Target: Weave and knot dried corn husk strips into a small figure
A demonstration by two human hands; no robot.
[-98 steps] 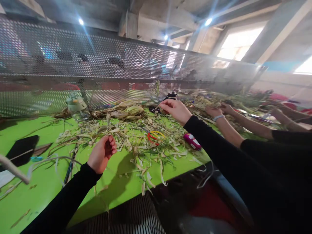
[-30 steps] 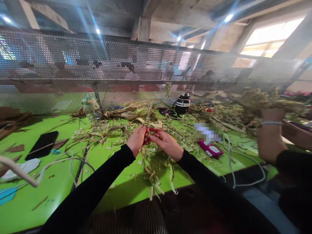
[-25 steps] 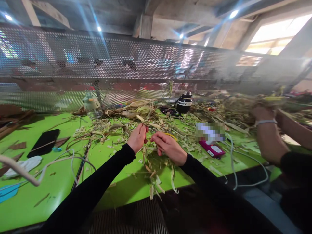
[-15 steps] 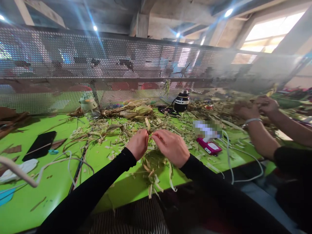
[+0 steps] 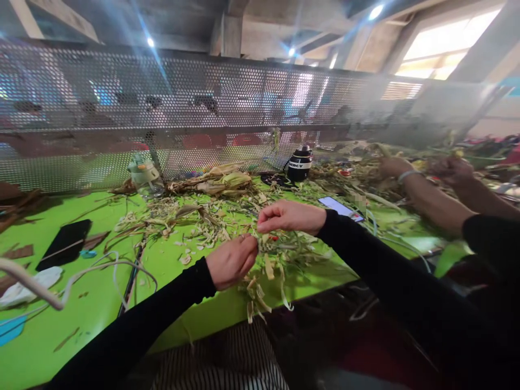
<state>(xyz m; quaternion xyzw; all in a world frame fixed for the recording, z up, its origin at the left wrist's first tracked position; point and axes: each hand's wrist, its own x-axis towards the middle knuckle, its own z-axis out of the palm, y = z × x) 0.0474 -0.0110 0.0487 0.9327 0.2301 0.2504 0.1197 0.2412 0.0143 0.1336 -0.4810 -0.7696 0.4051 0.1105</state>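
Note:
My left hand is closed, low over the front of the green table, pinching thin dried husk strips that hang down from it. My right hand is raised a little above and to the right, fingers pinched together on the upper end of a strip. Both hands hover over a loose pile of dried corn husk scraps. Whole husks lie further back by the mesh screen.
A perforated metal screen runs along the table's far side. A black phone, white cables, a pale bottle, a black jar and a lit phone lie about. Another person's arms work at the right.
My hands, joined at the middle of the pile, have drawn apart: the left sank toward the table's front edge, the right rose and moved right. The neighbour's hands dropped back to the table.

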